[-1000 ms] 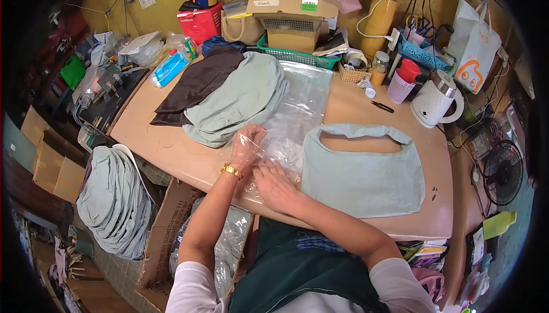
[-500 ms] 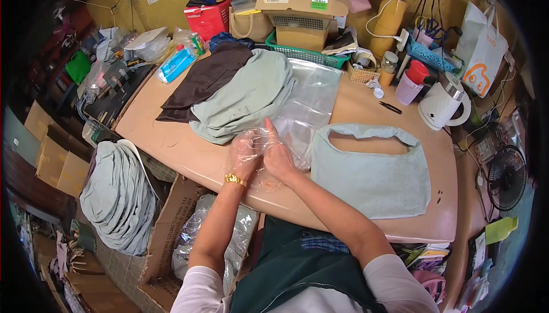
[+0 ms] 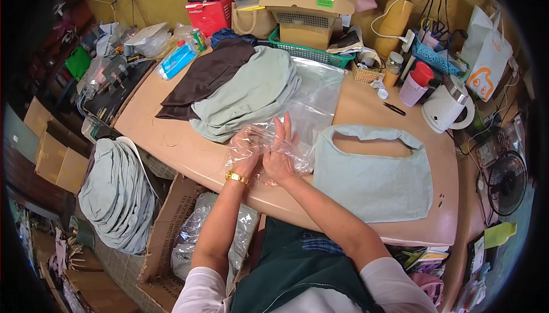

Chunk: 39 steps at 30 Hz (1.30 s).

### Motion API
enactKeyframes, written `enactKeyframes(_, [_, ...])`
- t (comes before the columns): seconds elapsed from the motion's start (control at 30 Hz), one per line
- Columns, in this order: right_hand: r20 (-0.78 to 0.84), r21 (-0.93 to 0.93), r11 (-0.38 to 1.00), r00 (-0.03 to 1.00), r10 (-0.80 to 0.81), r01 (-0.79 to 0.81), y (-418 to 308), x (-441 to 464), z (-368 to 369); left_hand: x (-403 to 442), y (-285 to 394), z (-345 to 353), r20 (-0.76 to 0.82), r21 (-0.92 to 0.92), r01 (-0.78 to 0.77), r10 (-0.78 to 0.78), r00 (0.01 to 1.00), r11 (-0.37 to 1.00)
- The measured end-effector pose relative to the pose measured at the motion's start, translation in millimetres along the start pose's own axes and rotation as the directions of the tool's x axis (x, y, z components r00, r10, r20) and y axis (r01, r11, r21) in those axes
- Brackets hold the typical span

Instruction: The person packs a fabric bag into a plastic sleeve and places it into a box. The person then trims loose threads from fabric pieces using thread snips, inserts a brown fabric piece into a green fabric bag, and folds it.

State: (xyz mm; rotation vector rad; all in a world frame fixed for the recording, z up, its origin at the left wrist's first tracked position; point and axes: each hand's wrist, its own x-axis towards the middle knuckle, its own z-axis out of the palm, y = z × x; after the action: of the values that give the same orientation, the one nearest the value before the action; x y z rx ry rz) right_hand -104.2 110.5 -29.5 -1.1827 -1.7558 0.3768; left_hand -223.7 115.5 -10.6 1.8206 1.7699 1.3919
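Observation:
A crumpled clear plastic bag (image 3: 260, 132) is bunched up at the table's front edge, between and around my two hands. My left hand (image 3: 245, 152), with a gold watch at the wrist, is closed on its left side, the fingers partly covered by shiny film. Touching the film from the right, my right hand (image 3: 279, 161) has its fingers stretched upward and apart. Just right of it lies a pale grey-green cloth shoulder bag (image 3: 372, 184), flat with its strap opening away from me. Beyond my hands, more pale green cloth (image 3: 246, 96) overlaps a dark brown cloth piece (image 3: 203, 81).
Flat clear plastic bags (image 3: 320, 87) lie behind my hands. Black thread snips (image 3: 394, 108) and a white kettle (image 3: 448, 106) are at the right. A cardboard box (image 3: 171, 233) holding plastic stands below the table, beside stacked pale cloth (image 3: 117, 198). A green basket (image 3: 311, 54) sits at the back.
My right hand's fingers have gone from one pointing finger to several spread upward. The plastic film is pulled a little wider between my hands. The view has shifted slightly.

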Motion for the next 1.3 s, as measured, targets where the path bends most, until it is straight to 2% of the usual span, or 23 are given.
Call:
enactKeyframes(0.03, [-0.018, 0.009, 1.0, 1.0, -0.005, 0.005, 0.6, 0.6, -1.4, 0.1, 0.1, 1.5, -0.005, 0.001, 0.001, -0.001, 1.0, 1.0])
enactKeyframes(0.1, [0.177, -0.185, 0.98, 0.984, -0.035, 0.068, 1.6, 0.6, -6.3, -1.0, -2.2, 4.5, -0.117, -0.089, -0.098, 0.087, 0.989, 0.991])
enactKeyframes(0.13, [0.176, -0.184, 0.98, 0.984, -0.039, 0.072, -0.1, 1.5, -6.2, 0.9, -5.7, 3.6, -0.12, -0.089, -0.099, 0.088, 0.989, 0.991])
enactKeyframes(0.2, [0.419, -0.414, 0.91, 0.884, 0.206, -0.016, -2.5, 0.6, -5.2, 4.0, -6.7, -2.5, -0.003, 0.104, -0.154, 0.155, 0.988, 0.983])
enactKeyframes(0.23, [0.42, -0.413, 0.911, 0.884, 0.205, -0.015, -2.1, -1.0, -5.8, 3.9, -2.4, -4.1, -0.004, 0.105, -0.153, 0.154, 0.988, 0.983])
enactKeyframes(0.3, [0.366, -0.404, 0.913, 0.905, 0.218, -0.057, -1.2, -3.0, -9.6, 3.9, 7.3, -6.0, 0.01, -0.201, 0.035, -0.034, 0.999, 0.979])
enactKeyframes(0.43, [0.46, -0.492, 0.87, 0.841, 0.285, -0.026, -14.8, 3.2, -17.7, 12.1, -27.7, 6.5, 0.067, -0.433, 0.045, -0.017, 0.998, 0.9])
enactKeyframes(0.5, [0.546, -0.629, 0.747, 0.807, 0.225, 0.217, -29.2, 9.5, -22.5, 10.9, -28.0, 15.7, -0.094, -0.057, -0.105, 0.099, 0.991, 0.993])
enactKeyframes(0.53, [0.545, -0.629, 0.746, 0.808, 0.226, 0.216, -20.4, 7.1, -14.0, 9.3, -12.4, 10.4, 0.013, 0.024, -0.029, 0.028, 1.0, 0.999])
enactKeyframes(0.6, [0.498, -0.54, 0.798, 0.866, 0.045, 0.269, -6.3, 5.1, 0.7, 8.6, -13.6, 15.2, 0.068, 0.137, 0.004, -0.014, 0.998, 0.991])
enactKeyframes(0.63, [0.494, -0.542, 0.798, 0.868, 0.049, 0.264, -4.5, 6.1, -0.5, 7.7, -13.5, 17.7, 0.115, 0.248, 0.033, -0.063, 0.991, 0.968])
enactKeyframes(0.67, [0.509, -0.553, 0.801, 0.854, 0.109, 0.227, -1.7, 8.1, -2.4, 0.8, -13.0, 19.9, 0.038, 0.346, -0.004, -0.01, 0.999, 0.938])
enactKeyframes(0.7, [0.523, -0.565, 0.803, 0.835, 0.168, 0.192, -2.3, 9.6, -5.9, 1.4, -5.1, 15.3, 0.041, 0.344, -0.005, -0.009, 0.999, 0.939])
enactKeyframes(0.77, [0.482, -0.544, 0.825, 0.862, 0.158, 0.153, 3.4, 5.1, -0.9, 5.5, 4.3, 5.8, 0.145, 0.459, 0.164, -0.257, 0.956, 0.873])
enactKeyframes(0.9, [0.419, -0.478, 0.876, 0.893, 0.166, 0.062, -1.4, 6.5, -8.3, 12.4, -11.7, -1.2, 0.058, 0.309, 0.061, -0.083, 0.995, 0.949])
enactKeyframes(0.97, [0.404, -0.484, 0.873, 0.9, 0.163, 0.059, -0.9, 7.4, -7.7, 12.0, -9.5, -3.0, 0.06, 0.298, 0.121, -0.145, 0.988, 0.947])
enactKeyframes(1.03, [0.39, -0.489, 0.87, 0.907, 0.159, 0.058, 0.5, 7.2, -6.8, 13.1, -38.6, 4.9, -0.174, 0.125, -0.25, 0.269, 0.947, 0.96])
enactKeyframes(1.07, [0.409, -0.508, 0.859, 0.897, 0.166, 0.072, 1.3, 7.0, -6.5, 4.9, -41.7, 4.0, -0.074, -0.145, -0.017, 0.006, 0.997, 0.989])
enactKeyframes(1.1, [0.429, -0.525, 0.847, 0.886, 0.175, 0.087, 1.5, 6.8, -6.2, -2.4, -34.6, -0.7, 0.032, -0.364, 0.251, -0.257, 0.966, 0.897])
enactKeyframes(1.17, [0.439, -0.538, 0.839, 0.878, 0.192, 0.086, 0.0, 9.3, -7.4, -20.2, -24.9, -7.1, 0.08, -0.343, 0.315, -0.307, 0.948, 0.885])
enactKeyframes(1.23, [0.452, -0.551, 0.83, 0.867, 0.211, 0.086, 3.9, 9.1, -5.2, -34.2, -3.0, -17.1, 0.123, -0.071, 0.249, -0.239, 0.963, 0.966])
enactKeyframes(1.27, [0.434, -0.551, 0.83, 0.878, 0.2, 0.083, 8.4, 9.4, -3.5, -47.6, -1.9, -14.9, 0.022, 0.184, 0.04, -0.044, 0.999, 0.982])
enactKeyframes(1.3, [0.416, -0.55, 0.831, 0.89, 0.188, 0.082, 11.6, 10.9, -2.8, -59.3, 0.1, -12.7, -0.024, 0.441, -0.145, 0.174, 0.984, 0.885])
